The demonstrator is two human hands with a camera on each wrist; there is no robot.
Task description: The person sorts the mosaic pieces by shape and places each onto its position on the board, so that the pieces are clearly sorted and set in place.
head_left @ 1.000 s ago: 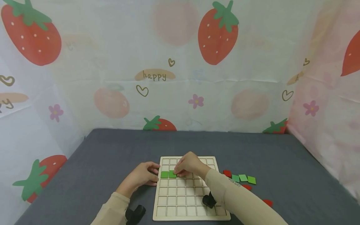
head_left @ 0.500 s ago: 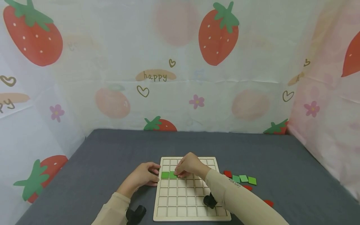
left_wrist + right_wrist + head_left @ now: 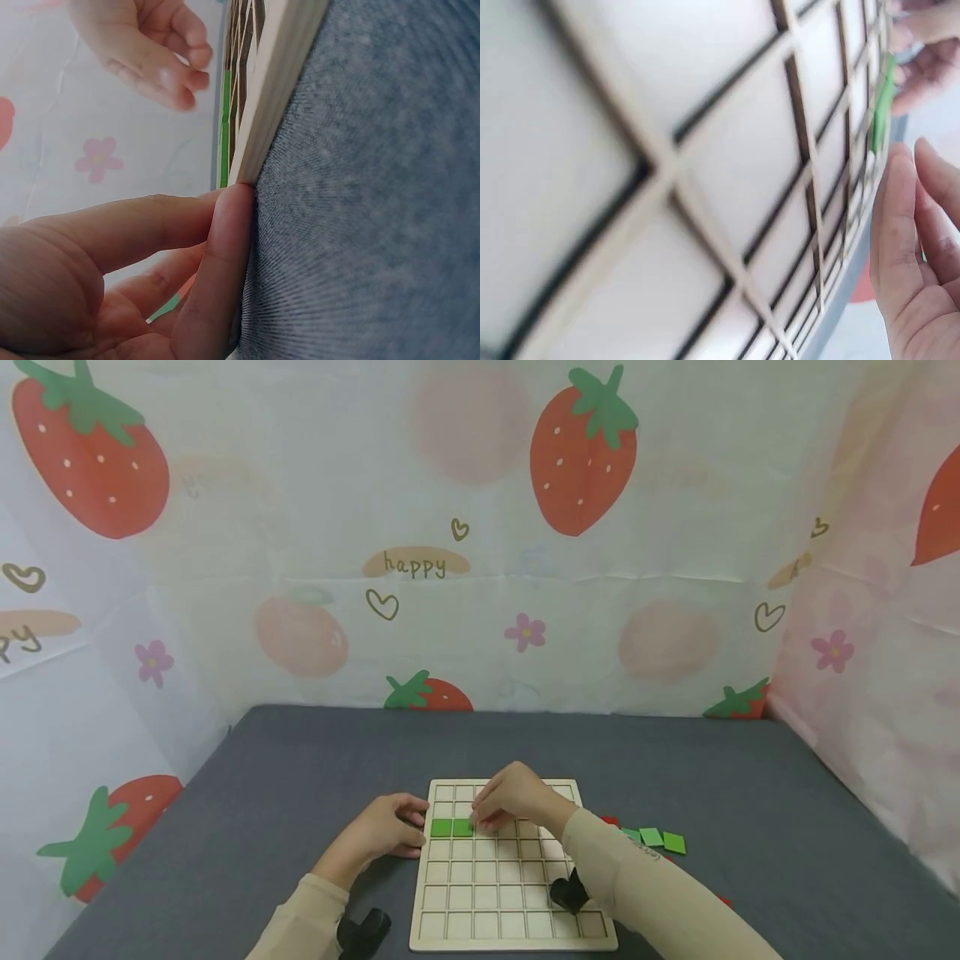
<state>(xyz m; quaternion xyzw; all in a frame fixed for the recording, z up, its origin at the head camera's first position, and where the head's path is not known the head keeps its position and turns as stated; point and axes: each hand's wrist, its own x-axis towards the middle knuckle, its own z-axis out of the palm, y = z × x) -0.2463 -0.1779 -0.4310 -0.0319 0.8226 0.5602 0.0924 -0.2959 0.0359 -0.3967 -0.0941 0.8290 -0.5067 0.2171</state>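
Observation:
A wooden grid board [image 3: 513, 945] lies flat on the grey cloth. Two green square tiles, one at the left edge [image 3: 441, 827] and its neighbour [image 3: 462, 827], sit side by side in the third row. My left hand [image 3: 382, 827] holds the board's left side; the left wrist view shows its fingertips meeting at the board's edge [image 3: 274, 97]. Just right of the second tile, my right hand [image 3: 517, 797] hovers with loosely bent fingers and no tile visible in them. Seen from the right wrist, its finger and thumb [image 3: 904, 225] stand apart near the green tile [image 3: 883, 105].
Right of the board, partly behind my right sleeve [image 3: 645, 877], lie several loose green tiles [image 3: 674, 843] and a few red pieces [image 3: 611, 820]. Black wrist mounts [image 3: 363, 933] hang under both sleeves. A strawberry-print curtain [image 3: 450, 635] stands behind the table.
My right hand has lifted slightly and shifted right, off the second green tile. The sleeve now covers more of the red pieces. My left hand stays at the board's edge.

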